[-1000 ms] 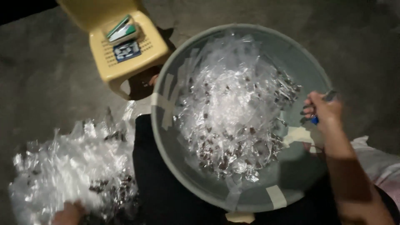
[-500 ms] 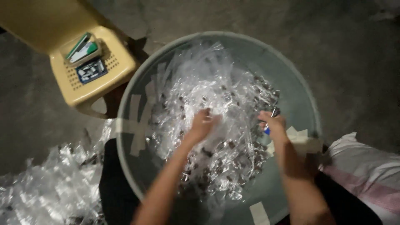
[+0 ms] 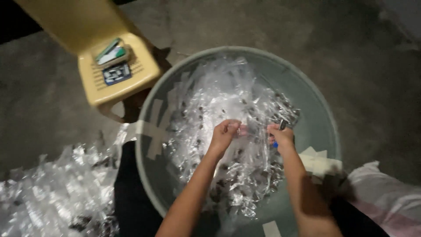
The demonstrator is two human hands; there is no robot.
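- Pinching a clear plastic sachet between them, both hands sit over the middle of the grey basin — the left hand clenched on one end, the right hand on the other.
- Right fingers are also curled round a small blue-handled tool, its tip poking up; what kind of tool is too blurred to tell.
- Half a second ago the hands lay flatter and wider apart on the heap; now they have drawn closer and lifted one piece clear. A second ago only the right hand was at the basin, on its rim.
- Heap of clear sachets, each with dark contents, fills the basin; pale tape strips patch its rim.
- More crumpled clear plastic lies on the floor at left.
- Yellow plastic chair stands beyond, carrying a green-and-white flat packet and a dark blue rectangular item.
- White-and-pink sack lies at right.
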